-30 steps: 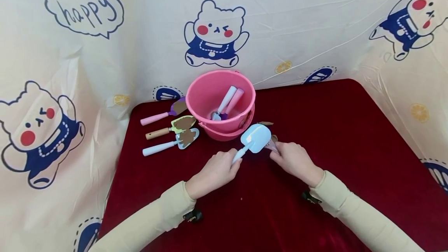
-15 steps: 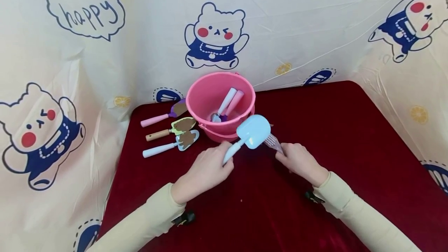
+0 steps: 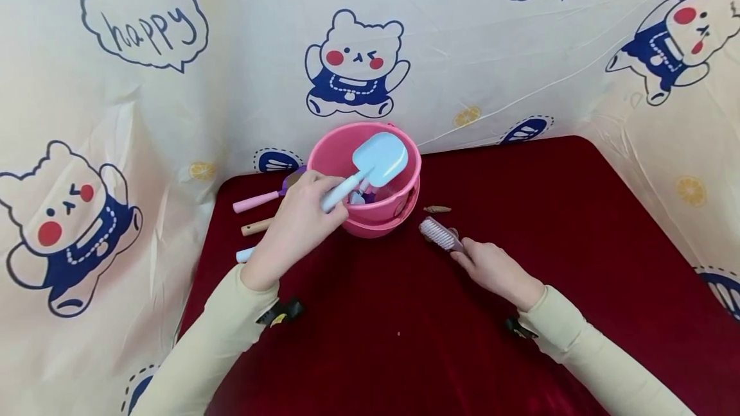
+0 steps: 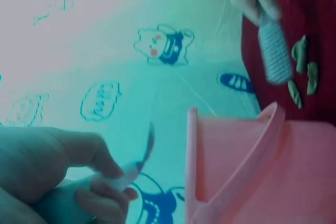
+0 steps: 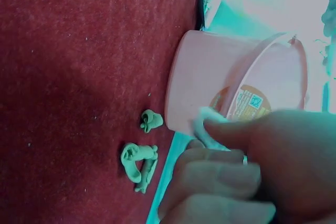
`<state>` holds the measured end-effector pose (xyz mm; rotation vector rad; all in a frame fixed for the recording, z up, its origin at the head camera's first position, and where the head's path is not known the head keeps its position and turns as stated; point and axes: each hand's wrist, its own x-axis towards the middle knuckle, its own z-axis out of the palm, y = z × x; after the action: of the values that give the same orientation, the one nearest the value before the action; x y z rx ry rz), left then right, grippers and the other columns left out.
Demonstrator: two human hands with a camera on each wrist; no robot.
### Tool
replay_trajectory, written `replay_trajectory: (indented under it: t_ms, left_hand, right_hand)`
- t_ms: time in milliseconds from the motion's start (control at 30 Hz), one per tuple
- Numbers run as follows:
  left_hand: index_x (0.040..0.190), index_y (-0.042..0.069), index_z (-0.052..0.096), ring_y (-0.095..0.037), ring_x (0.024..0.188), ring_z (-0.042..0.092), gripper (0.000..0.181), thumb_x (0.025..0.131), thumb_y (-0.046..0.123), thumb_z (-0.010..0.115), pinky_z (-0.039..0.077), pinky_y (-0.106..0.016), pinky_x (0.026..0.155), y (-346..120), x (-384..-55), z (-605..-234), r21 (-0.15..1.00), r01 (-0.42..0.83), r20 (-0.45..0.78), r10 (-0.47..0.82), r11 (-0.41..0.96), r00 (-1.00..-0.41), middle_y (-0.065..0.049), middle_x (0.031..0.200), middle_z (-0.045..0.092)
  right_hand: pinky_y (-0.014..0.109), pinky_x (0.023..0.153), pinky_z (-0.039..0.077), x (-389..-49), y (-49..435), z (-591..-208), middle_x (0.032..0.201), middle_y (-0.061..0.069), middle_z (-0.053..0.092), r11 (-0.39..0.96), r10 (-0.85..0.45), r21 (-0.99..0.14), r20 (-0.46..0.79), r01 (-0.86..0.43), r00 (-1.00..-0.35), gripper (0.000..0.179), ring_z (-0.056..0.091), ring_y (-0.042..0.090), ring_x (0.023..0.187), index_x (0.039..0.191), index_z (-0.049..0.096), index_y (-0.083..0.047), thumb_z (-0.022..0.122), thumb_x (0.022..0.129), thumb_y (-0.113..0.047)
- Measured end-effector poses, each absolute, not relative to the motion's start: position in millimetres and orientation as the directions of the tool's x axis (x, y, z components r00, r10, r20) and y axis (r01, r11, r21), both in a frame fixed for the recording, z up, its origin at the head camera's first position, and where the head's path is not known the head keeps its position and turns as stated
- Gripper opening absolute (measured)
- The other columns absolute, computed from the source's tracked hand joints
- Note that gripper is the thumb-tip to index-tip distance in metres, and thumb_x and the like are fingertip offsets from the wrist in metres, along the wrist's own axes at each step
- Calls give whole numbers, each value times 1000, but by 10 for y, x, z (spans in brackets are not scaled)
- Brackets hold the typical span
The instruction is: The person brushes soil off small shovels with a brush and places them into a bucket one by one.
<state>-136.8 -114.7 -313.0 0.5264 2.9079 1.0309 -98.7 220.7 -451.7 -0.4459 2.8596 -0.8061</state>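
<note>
My left hand (image 3: pixel 300 217) grips a light blue toy shovel (image 3: pixel 381 158) by its handle. The shovel's blade is over the mouth of the pink bucket (image 3: pixel 331 160), and I cannot tell whether it touches anything inside. On the right, my right hand (image 3: pixel 500 268) holds a brush (image 3: pixel 439 233) by its handle, its pale bristles facing up. Close to the brush lie brown clay-like pieces (image 3: pixel 437 209), partly covered by it in the head view. Several of these pieces (image 4: pixel 300 55) show better in the left wrist view.
Left of the bucket lie a pink-handled trowel (image 3: pixel 254 202), a wooden-handled one (image 3: pixel 255 227) and a light blue one (image 3: pixel 245 254), partly behind my left hand. Other tools inside the bucket are mostly hidden. Printed cloth (image 3: pixel 260 82) hangs behind the dark red table (image 3: pixel 578 223).
My left hand has carried the shovel up and left, from above the brush to over the bucket. My right hand has shifted slightly right; the brush is now bristles up in plain view.
</note>
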Motion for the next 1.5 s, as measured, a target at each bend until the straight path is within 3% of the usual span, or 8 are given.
replay_trajectory:
  t_ms: [233,333,533,700,900,1033,1267,1500]
  left_hand:
    - [122,2,55,-28,85,61,33,94,7,71,57,-38,73,-1123,-1556,-3217,619,275,101,273,736,-957,-15,108,66]
    - [116,5,60,-28,82,60,24,95,9,72,56,-38,71,-1088,-1594,-3232,600,280,107,272,750,-956,-13,106,66]
    - [113,5,73,-28,93,54,18,97,8,67,53,-40,74,-991,-1655,-3288,538,359,114,356,763,-928,-15,106,57]
    - [111,1,65,-27,89,56,16,98,10,58,52,-41,72,-931,-1693,-3351,471,426,161,400,772,-902,-15,100,58]
    - [112,4,58,-26,84,60,14,100,9,63,53,-40,67,-883,-1737,-3399,408,476,185,440,779,-879,-13,95,58]
    - [116,4,59,-27,86,61,20,99,9,68,54,-42,72,-866,-1775,-3471,440,494,209,449,750,-869,-13,96,62]
    - [137,1,55,-30,106,62,39,99,3,66,57,-43,90,-877,-1803,-3547,545,455,238,390,704,-889,-18,118,62]
    - [121,1,66,-27,102,62,22,100,5,65,57,-40,90,-925,-1770,-3564,538,484,321,363,690,-875,-14,110,64]
  right_hand:
    - [33,58,42,-991,2169,-4517,66,1,45,839,-256,-526,-156,-139,-954,45,46,16,58,84,54,-10,46,110,-45]
    - [34,61,43,-986,2159,-4504,67,1,44,842,-238,-528,-181,-110,-954,49,47,17,60,86,55,-10,39,111,-49]
    - [34,61,43,-964,2140,-4522,66,1,44,844,-227,-526,-172,-106,-959,51,48,17,60,85,56,-11,43,109,-55]
    - [34,60,43,-953,2136,-4551,65,1,46,846,-225,-524,-175,-103,-958,52,48,17,58,84,57,-11,44,108,-56]
    - [34,61,44,-943,2148,-4581,65,2,47,860,-218,-500,-179,-102,-959,51,48,17,59,84,57,-11,46,108,-54]
    - [35,60,43,-932,2144,-4575,65,2,47,856,-231,-503,-172,-116,-958,51,48,17,58,84,57,-10,47,108,-54]
    - [33,57,42,-920,2149,-4561,64,1,46,853,-237,-506,-156,-129,-959,49,46,16,56,81,56,-12,49,108,-52]
    - [32,56,40,-916,2162,-4556,63,0,45,846,-244,-516,-154,-133,-957,49,45,14,55,80,56,-13,49,107,-53]
